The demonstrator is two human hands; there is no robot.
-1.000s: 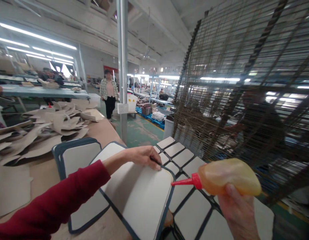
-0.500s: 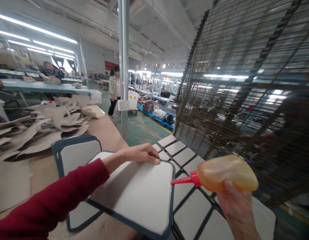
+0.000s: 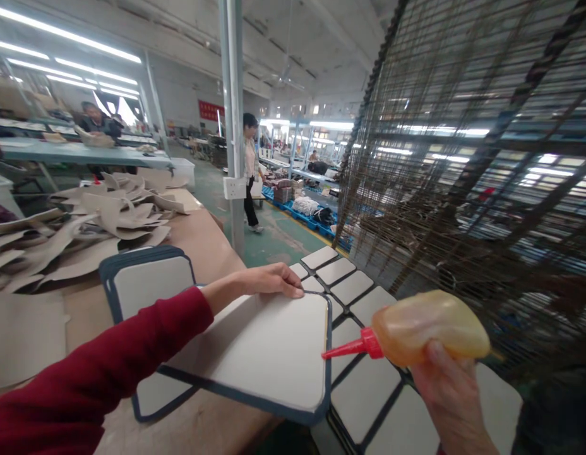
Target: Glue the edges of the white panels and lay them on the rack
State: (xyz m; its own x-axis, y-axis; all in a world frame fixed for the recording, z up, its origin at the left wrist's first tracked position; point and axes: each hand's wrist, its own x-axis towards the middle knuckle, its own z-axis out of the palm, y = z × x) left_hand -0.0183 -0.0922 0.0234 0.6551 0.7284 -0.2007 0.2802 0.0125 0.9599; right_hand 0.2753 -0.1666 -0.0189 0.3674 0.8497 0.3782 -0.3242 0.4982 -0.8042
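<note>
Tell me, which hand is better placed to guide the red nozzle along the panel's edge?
Probably the right hand: it grips the bottle, whose red nozzle is at the side edge of the panel. The left hand holds the panel's top edge.

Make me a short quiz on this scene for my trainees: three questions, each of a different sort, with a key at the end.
1. Multiple choice: the right hand holds an amber squeeze bottle. What colour is its nozzle?
a) blue
b) red
c) black

2. Fill the gap with "near" or "far": the left hand grasps the pale, dark-bordered panel by its ____ edge.

3. True or false: the nozzle points away from the panel.

Key
1: b, red.
2: far.
3: False; the nozzle points toward the panel, its tip at the right side.
</note>
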